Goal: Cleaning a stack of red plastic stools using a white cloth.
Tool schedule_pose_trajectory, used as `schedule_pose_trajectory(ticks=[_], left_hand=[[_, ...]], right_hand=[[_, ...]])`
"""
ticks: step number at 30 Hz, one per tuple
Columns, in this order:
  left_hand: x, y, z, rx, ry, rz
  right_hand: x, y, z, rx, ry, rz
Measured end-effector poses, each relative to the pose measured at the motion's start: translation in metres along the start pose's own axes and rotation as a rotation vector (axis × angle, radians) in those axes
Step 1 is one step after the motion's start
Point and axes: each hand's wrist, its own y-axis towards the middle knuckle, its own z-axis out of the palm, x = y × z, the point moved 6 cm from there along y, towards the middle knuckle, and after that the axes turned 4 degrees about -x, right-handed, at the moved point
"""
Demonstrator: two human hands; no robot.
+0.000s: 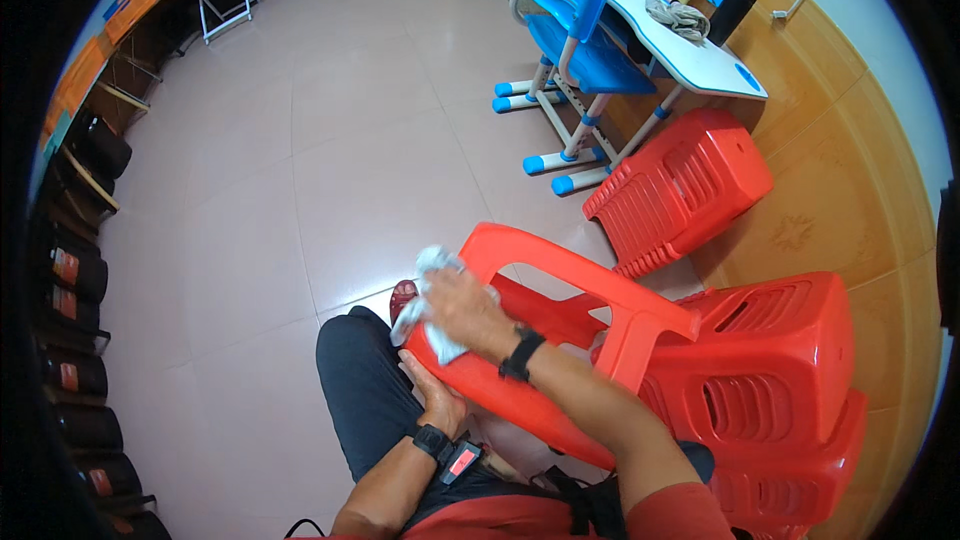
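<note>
A red plastic stool [551, 262] lies tipped on its side across my lap, its legs pointing away and to the right. My right hand [466, 309] presses a pale, crumpled cloth [445, 345] onto the stool's near left corner. Part of that cloth bunches up above my knuckles. From below, my left hand [439, 394] supports the same corner, its thumb along the edge and some fingers hidden beneath. Both wrists wear black straps.
Stacked red stools [765, 360] stand close on my right, with another stack [686, 187] beyond. Farther off are a blue chair [592, 52] and a white desk [645, 22] bearing a cloth bundle [679, 19]. Several black seats [79, 379] line the left side.
</note>
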Motion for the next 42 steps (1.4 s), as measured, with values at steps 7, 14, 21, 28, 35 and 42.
schedule_pose_trajectory(ticks=[7,14,21,28,35,42], left_hand=[[-0.002,0.001,-0.002,-0.069,0.027,-0.021],[0.007,0.015,0.003,0.024,0.111,0.023],[0.005,0.01,-0.001,0.059,0.087,-0.036],[0.009,0.021,-0.019,0.127,0.168,-0.016],[0.009,0.022,-0.005,0.061,0.123,-0.002],[0.005,0.034,-0.023,0.124,0.119,0.013]], right_hand=[[-0.143,0.002,-0.021,-0.016,-0.354,0.585],[-0.115,-0.013,-0.021,-0.021,-0.356,0.35],[0.022,-0.037,-0.026,-0.194,-0.005,0.113],[0.056,0.009,-0.024,-0.03,0.505,-0.018],[-0.078,-0.005,-0.029,-0.14,-0.199,0.494],[0.03,-0.016,-0.028,-0.029,0.135,0.155]])
